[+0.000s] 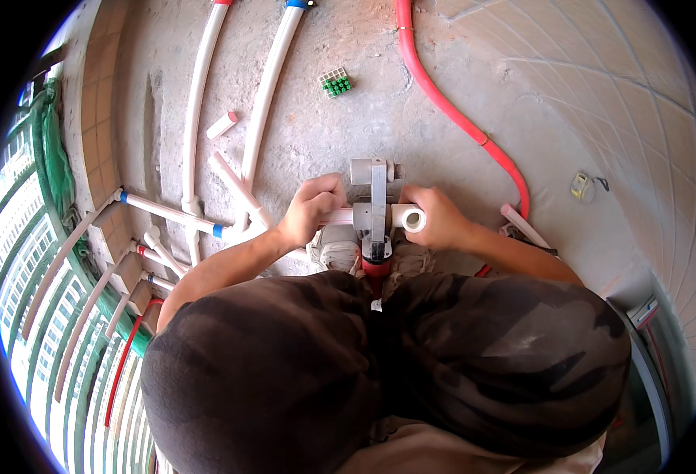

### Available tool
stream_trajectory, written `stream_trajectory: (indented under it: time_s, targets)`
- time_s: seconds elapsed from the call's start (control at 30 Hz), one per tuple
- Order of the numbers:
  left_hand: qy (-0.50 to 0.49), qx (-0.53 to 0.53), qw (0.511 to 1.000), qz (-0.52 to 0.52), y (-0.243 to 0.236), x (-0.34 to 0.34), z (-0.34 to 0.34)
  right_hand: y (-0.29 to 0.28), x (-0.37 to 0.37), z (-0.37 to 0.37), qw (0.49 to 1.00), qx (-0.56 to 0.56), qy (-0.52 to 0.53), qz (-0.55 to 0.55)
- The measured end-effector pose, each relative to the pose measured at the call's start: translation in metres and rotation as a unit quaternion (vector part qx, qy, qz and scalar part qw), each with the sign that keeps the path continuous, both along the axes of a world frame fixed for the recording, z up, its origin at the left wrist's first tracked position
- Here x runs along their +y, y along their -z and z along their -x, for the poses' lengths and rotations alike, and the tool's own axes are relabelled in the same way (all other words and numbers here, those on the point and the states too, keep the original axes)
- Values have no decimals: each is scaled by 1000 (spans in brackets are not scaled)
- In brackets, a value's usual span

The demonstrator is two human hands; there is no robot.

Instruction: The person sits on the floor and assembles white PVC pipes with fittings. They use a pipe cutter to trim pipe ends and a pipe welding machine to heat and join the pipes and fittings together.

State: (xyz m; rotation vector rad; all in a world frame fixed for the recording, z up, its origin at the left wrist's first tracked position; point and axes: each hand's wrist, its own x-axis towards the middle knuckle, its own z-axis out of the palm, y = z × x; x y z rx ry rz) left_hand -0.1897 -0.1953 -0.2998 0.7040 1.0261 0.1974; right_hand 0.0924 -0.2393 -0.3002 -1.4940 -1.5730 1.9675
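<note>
A pipe fusion welder (pixel 378 197) with a flat grey heating plate and round sockets stands upright between my shoes, its red handle (pixel 375 268) toward me. My left hand (pixel 312 209) is closed round a short white pipe (pixel 337 216), whose far end meets the socket on the plate's left side. On the opposite side, my right hand (pixel 436 217) grips a white elbow fitting (pixel 413 220) against the plate, its open mouth facing up toward me. The fingers partly hide both pieces, so how deep each sits on the heater cannot be seen.
White pipes (pixel 269 95) run along the concrete floor at left, beside a loose pipe offcut (pixel 222 125). A red conduit (pixel 450 103) curves down the right. Farther off lie a small green-and-white block (pixel 335 82) and a tape measure (pixel 582 187). Green railings (pixel 48 276) border the left.
</note>
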Motion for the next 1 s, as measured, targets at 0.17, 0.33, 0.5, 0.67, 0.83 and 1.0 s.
stream_trajectory:
  time_s: [0.17,0.33,0.5,0.67,0.83,1.0]
  targets:
    - [9,9,1000,-9,-1,1,-1,2,-1,-1,1000,5,-6,-13]
    - [-1,2,1000,-15,-3,1,-3,9,-7,-3,999,26,16,-17]
    - [13,-1,998,-69,3,-3,-1,9,-7,-6,999,45,15,3]
    - [-3,-4,1000,-17,3,-4,-1,5,-5,-4,999,30,22,5]
    - [-12,1,999,-34,-4,-2,-7,3,-5,-3,1000,23,20,-1]
    - [-12,3,999,-29,-2,-2,-7,0,-3,-4,1000,18,14,-13]
